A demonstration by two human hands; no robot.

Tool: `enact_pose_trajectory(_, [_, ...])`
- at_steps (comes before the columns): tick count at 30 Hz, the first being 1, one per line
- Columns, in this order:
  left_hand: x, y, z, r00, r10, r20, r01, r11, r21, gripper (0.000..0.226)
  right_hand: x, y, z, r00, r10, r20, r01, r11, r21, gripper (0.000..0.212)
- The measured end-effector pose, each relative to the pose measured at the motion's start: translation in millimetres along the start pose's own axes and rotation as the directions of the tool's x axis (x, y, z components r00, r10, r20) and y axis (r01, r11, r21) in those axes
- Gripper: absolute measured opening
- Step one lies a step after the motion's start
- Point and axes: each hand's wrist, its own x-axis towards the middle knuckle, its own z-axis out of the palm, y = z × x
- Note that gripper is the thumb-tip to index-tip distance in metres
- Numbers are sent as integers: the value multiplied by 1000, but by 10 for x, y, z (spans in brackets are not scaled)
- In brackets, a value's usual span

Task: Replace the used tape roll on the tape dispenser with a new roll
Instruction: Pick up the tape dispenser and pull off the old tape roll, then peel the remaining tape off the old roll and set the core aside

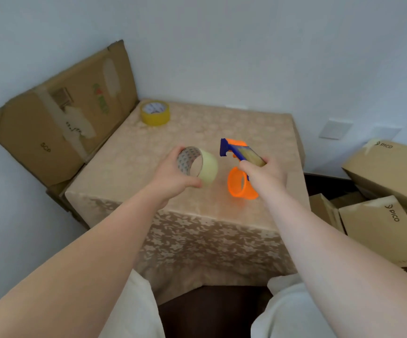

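My left hand (173, 178) grips a thin, nearly spent tape roll (198, 165) with a pale outer band and a printed cardboard core, held above the table. My right hand (264, 175) holds the orange and blue tape dispenser (236, 152) by its handle, to the right of that roll and apart from it. The dispenser's orange round hub (241, 185) hangs below my hand with no roll on it. A full yellow tape roll (155, 112) lies flat at the table's far left corner.
The small table wears a beige flowered cloth (197, 228). A flattened cardboard box (58, 118) leans on the wall at the left. Several cardboard boxes (387, 215) are stacked at the right. White walls stand close behind.
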Motion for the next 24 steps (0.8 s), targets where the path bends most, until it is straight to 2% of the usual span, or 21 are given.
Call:
enact_pose_trajectory(4, [136, -159, -4, 1000, 16, -12, -16, 997, -72, 77, 149, 44, 215, 993, -111, -34, 107, 987, -116, 46])
enact_pose_trajectory(7, [194, -229, -16, 999, 34, 18, -33, 998, -57, 82, 224, 54, 310, 979, -196, -60, 179, 962, -208, 43])
enact_pose_trajectory(12, [257, -264, -123, 995, 79, 65, -79, 997, -7, 93, 362, 72, 496, 978, -207, -19, 187, 917, -352, 44])
enact_pose_trajectory(14, [267, -263, -184, 994, 76, 74, -75, 997, -18, 100, 417, 25, 542, 978, -209, 15, 197, 894, -403, 52])
enact_pose_trajectory(16, [265, -246, -239, 994, 85, 64, -82, 995, -49, 94, 441, -21, 554, 980, -198, 31, 193, 887, -419, 66])
enact_pose_trajectory(18, [246, -218, -286, 994, 86, 63, -82, 994, -73, 91, 405, -40, 564, 975, -221, 20, 199, 834, -515, 70])
enact_pose_trajectory(20, [234, -208, -313, 994, 84, 72, -77, 993, -94, 99, 342, -67, 578, 952, -305, -19, 240, 784, -572, 61])
enact_pose_trajectory(21, [229, -206, -316, 994, 83, 76, -75, 992, -103, 101, 306, -104, 581, 928, -370, -40, 289, 784, -549, 53])
enact_pose_trajectory(23, [219, -187, -317, 993, 81, 88, -69, 989, -129, 101, 227, -203, 580, 878, -476, -48, 412, 804, -428, 38])
enact_pose_trajectory(24, [214, -174, -312, 992, 82, 98, -67, 986, -152, 100, 175, -247, 578, 878, -478, -25, 442, 831, -338, 31])
